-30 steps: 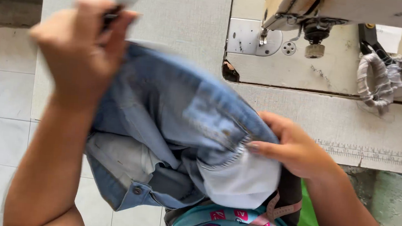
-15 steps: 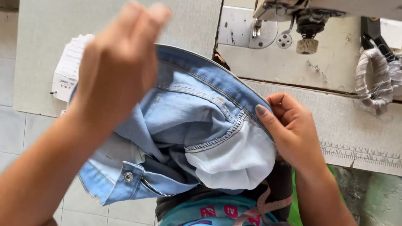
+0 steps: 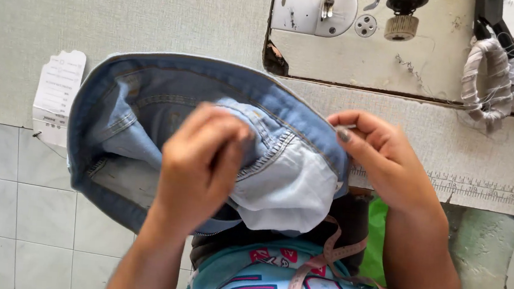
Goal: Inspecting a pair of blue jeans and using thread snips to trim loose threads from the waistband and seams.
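The light-blue denim garment (image 3: 148, 110), prob. jeans w/ the waistband uppermost, lies bunched at the near edge of the pale grey textured tabletop (image 3: 126, 9), partly on the surface and partly hanging toward the person's lap, which keeps the waistband area flat and in view while the bulk stays out of the way. Left hand (image 3: 199, 164): grip closed, fingers curled into the fabric at the pocket seam, pinching a fold; this looks like a hold that keeps the cloth taut. Right hand (image 3: 380, 155): thumb and forefinger pinched on the right edge of the waistband; cannot tell whether sth. small is also held there. A white pocket lining (image 3: 283, 196) is turned outward below the seam. A pink measuring tape (image 3: 321, 262) hangs round the neck, within reach. The off-white sewing machine (image 3: 372, 30) sits beyond, apart from the denim. A white paper tag (image 3: 57, 93) lies at the garment's left, just beside it. Wrapped scissor handles (image 3: 498, 79) rest at far right.
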